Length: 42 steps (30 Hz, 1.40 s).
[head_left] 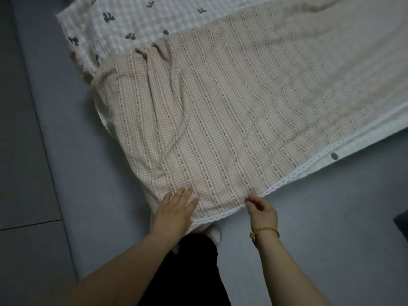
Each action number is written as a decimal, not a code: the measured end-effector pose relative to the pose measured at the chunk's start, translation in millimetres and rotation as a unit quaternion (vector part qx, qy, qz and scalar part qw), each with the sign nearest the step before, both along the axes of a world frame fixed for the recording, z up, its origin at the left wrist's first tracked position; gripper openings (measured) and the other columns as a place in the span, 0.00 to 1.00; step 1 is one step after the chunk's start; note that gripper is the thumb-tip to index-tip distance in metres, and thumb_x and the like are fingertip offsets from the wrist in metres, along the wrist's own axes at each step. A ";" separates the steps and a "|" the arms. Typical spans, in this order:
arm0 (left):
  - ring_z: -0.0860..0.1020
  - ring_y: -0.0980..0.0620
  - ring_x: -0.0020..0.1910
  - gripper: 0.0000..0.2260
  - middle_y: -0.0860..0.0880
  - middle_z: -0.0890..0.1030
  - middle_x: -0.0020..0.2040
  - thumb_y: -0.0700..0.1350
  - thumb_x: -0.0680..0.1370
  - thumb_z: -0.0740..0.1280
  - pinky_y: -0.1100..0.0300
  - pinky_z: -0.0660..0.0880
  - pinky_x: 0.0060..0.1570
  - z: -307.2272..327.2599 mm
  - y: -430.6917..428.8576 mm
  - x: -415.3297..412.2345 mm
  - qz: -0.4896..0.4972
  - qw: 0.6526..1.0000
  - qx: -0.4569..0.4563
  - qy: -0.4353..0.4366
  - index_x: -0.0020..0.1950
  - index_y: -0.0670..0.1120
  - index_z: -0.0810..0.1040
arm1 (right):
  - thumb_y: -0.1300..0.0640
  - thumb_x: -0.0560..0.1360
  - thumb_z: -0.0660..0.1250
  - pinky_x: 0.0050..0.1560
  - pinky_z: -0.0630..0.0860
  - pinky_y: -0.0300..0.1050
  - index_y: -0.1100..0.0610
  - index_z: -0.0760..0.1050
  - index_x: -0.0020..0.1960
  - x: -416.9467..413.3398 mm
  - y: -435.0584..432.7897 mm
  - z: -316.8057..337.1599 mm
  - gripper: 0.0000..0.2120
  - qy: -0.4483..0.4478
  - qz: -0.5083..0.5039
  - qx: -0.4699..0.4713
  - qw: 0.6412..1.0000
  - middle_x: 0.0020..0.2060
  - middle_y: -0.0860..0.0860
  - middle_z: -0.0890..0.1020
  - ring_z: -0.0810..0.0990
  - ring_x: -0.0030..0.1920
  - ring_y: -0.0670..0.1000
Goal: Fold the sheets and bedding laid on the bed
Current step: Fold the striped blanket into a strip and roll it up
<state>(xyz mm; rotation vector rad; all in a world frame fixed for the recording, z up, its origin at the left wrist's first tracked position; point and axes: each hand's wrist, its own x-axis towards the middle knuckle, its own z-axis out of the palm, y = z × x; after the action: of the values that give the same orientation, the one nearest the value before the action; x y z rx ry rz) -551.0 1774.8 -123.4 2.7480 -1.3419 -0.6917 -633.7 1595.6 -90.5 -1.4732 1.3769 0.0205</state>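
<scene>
A beige checked sheet with wavy stripes and a white lace trim lies spread over the grey bed. Its near corner points toward me. My left hand rests flat on that corner with straight fingers. My right hand, with a yellow cord bracelet on the wrist, pinches the lace edge just right of the corner. At the far left, a white checked bedding piece with dark bow prints lies partly under the beige sheet.
The grey floor runs along the left of the bed edge. My dark trouser leg and a white sock show below the sheet corner. A white panel with a dark button sticks out past the lace at the right.
</scene>
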 end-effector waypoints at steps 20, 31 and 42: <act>0.78 0.36 0.57 0.25 0.36 0.75 0.63 0.53 0.71 0.59 0.43 0.73 0.56 34.4 -195.4 -26.2 0.073 0.993 -0.048 0.081 0.61 0.40 0.78 | 0.70 0.77 0.58 0.69 0.66 0.51 0.65 0.66 0.68 -26.6 -207.8 24.8 0.19 -0.061 -0.037 0.045 0.996 0.63 0.60 0.74 0.73 0.59 0.53; 0.57 0.47 0.74 0.27 0.47 0.54 0.77 0.55 0.79 0.57 0.56 0.54 0.71 19.3 -416.4 -34.4 0.170 0.984 -0.019 0.054 0.76 0.48 0.55 | 0.69 0.77 0.59 0.58 0.70 0.41 0.68 0.65 0.68 -17.3 -385.0 22.6 0.19 -0.046 0.021 0.102 0.993 0.57 0.56 0.76 0.75 0.57 0.54; 0.76 0.49 0.43 0.20 0.47 0.84 0.42 0.49 0.53 0.78 0.60 0.77 0.34 0.7 -476.7 -5.9 0.096 0.989 -0.114 -0.008 0.43 0.47 0.85 | 0.57 0.76 0.66 0.47 0.78 0.54 0.61 0.71 0.45 57.1 -493.0 9.0 0.08 -0.019 -0.158 0.222 0.962 0.44 0.57 0.77 0.77 0.44 0.55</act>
<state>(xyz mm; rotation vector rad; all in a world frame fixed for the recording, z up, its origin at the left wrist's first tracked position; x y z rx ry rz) -556.9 1298.1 -122.7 2.6550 -1.0637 -0.4724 -576.7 1102.6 -81.5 -0.8699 1.4500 0.0921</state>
